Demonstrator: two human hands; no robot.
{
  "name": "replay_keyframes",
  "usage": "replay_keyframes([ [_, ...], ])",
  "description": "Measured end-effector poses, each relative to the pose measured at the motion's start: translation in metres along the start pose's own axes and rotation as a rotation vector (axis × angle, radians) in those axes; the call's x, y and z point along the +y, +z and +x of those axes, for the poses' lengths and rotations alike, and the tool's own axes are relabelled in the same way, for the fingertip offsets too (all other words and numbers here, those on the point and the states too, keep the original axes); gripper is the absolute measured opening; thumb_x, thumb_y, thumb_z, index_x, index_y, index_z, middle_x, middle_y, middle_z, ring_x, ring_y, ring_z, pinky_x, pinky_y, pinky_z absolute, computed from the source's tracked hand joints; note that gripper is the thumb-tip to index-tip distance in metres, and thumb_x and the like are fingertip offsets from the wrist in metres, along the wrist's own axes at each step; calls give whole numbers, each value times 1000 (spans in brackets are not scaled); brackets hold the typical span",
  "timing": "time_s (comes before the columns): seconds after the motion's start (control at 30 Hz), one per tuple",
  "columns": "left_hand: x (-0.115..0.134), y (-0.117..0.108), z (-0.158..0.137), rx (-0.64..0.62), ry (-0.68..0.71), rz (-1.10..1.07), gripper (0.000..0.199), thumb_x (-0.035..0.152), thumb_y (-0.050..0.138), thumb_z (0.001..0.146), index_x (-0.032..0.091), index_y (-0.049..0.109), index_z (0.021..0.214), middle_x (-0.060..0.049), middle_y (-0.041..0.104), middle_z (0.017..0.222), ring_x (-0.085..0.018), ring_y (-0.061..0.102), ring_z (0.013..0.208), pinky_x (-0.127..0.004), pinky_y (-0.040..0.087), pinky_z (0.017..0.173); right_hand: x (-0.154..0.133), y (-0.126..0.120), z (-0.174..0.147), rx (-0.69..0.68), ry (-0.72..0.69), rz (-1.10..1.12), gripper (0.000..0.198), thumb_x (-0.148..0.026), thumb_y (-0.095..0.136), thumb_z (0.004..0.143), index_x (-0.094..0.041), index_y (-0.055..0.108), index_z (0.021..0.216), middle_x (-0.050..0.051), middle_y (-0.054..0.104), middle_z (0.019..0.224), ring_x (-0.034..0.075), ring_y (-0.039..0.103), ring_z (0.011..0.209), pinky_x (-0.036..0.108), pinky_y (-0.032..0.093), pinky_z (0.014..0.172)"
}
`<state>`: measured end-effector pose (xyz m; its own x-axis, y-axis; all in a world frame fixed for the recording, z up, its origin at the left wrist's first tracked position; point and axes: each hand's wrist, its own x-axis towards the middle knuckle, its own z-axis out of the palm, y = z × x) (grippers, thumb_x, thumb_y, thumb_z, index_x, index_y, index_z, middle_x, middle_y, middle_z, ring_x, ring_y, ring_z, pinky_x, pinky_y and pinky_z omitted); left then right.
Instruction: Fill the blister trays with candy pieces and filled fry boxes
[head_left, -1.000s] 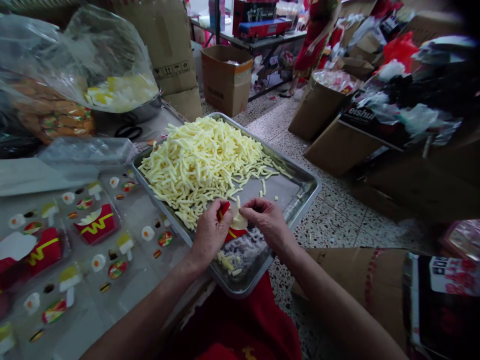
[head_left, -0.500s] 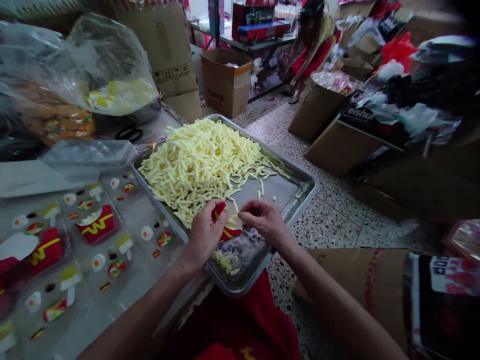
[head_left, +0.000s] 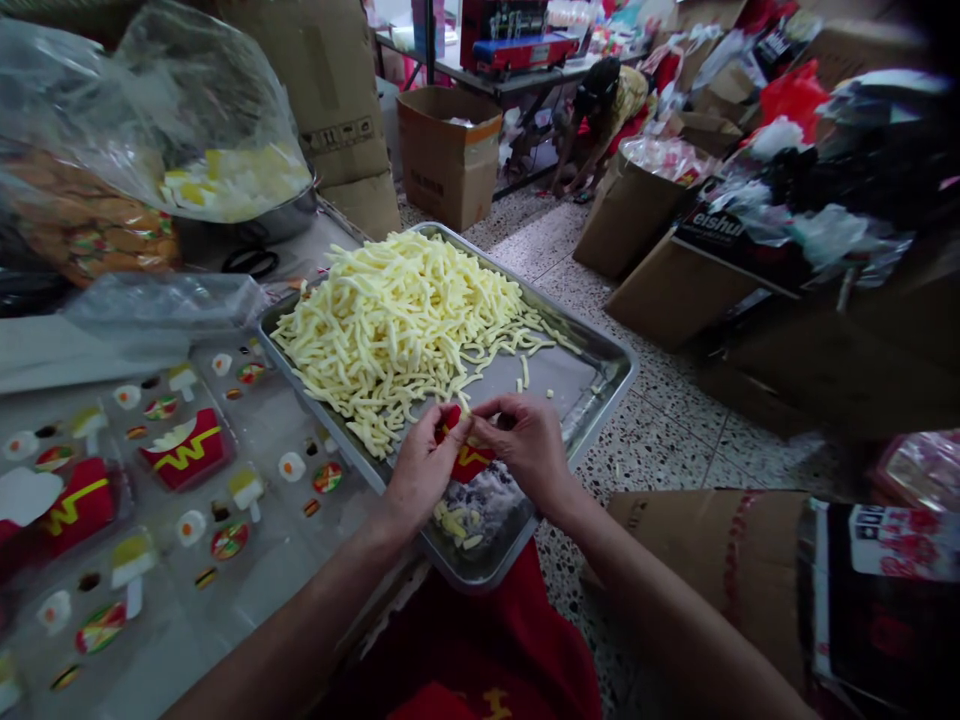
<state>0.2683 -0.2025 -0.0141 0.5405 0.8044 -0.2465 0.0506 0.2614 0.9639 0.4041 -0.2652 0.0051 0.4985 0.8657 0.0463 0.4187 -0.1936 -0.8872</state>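
My left hand (head_left: 420, 462) is closed round a small red carton (head_left: 471, 462) with a yellow zigzag mark, like a packet for fries. My right hand (head_left: 529, 440) meets it at the carton's top, thumb and finger pinched; a pale tip shows there, apparently of a fry-shaped piece, mostly hidden. Both hands are over the near part of a metal tray (head_left: 611, 395). A big heap of pale yellow fry-shaped pieces (head_left: 405, 320) fills the tray's far left. Short broken bits (head_left: 457, 525) and whitish crumbs lie below the carton.
On the table at left, clear packs hold red cartons (head_left: 187, 450) and small food-shaped pieces. Behind them are a plastic bag (head_left: 225, 110) and black scissors (head_left: 251, 262). Cardboard boxes (head_left: 450, 160) stand on the speckled floor, several at right. A person (head_left: 615, 105) bends down in the background.
My right hand has moved slightly left, against the carton's top. The carton has turned so its yellow mark shows more. The person in the background has bent lower.
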Motion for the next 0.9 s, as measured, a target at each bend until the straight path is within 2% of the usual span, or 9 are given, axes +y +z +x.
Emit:
replay_keyframes([
  [0.1,3,-1,1,41,-10,-14,41,50,70,84,18,61,108,-6,68,104,-20,65,89,-29,53,75,-3,-2,-1,-45,-201,-400,8,-22,72,86,-19,78,80,6,70,79,20,61,79,30,44,71],
  [0.17,4,-2,1,58,8,24,39,49,68,85,18,61,109,-6,67,106,-20,64,92,-29,53,76,-6,1,-1,-132,-252,-492,12,-16,68,88,-18,77,80,6,70,80,20,61,79,30,44,72],
  [0.37,2,-11,-9,-3,50,74,32,45,63,91,20,59,110,-3,65,104,-18,63,94,-30,53,85,-8,4,1,-339,-301,-288,21,-5,61,88,-19,77,88,3,72,87,17,64,84,26,45,77],
  [0.47,6,-12,-17,-64,22,58,32,45,63,91,21,59,112,-4,66,104,-19,64,94,-31,54,83,-9,1,-1,-379,-165,-231,15,-11,67,86,-21,78,87,1,74,81,15,65,73,25,45,68],
  [0.53,8,-12,-20,-12,31,94,29,40,63,90,19,61,110,-4,67,104,-20,64,95,-32,53,85,-12,2,-6,-329,-108,-250,11,-16,68,86,-20,78,87,2,75,79,16,65,70,26,45,66],
  [0.6,9,-14,-19,100,45,149,26,33,64,86,18,63,107,-5,68,102,-19,64,94,-32,53,86,-15,3,-12,-303,-176,-256,15,-15,64,89,-19,78,87,4,76,84,18,66,76,29,47,71],
  [0.73,11,-26,-17,186,95,218,26,24,70,77,17,67,103,-4,70,100,-18,65,91,-30,52,86,-10,-8,-3,-533,-156,35,21,-17,57,93,-19,77,98,3,76,86,15,66,76,27,50,69],
  [0.8,14,-33,-16,200,116,204,27,26,72,78,17,68,103,-3,70,101,-17,65,91,-28,52,86,-1,-17,17,-427,-95,74,20,-25,62,92,-19,77,105,3,74,82,14,63,67,26,48,62],
  [0.9,22,-43,-17,188,83,29,33,33,76,80,18,68,109,-5,71,106,-17,66,92,-28,53,84,10,-21,52,-192,-235,-219,22,-21,66,89,-22,78,107,4,73,86,15,60,69,27,44,64],
])
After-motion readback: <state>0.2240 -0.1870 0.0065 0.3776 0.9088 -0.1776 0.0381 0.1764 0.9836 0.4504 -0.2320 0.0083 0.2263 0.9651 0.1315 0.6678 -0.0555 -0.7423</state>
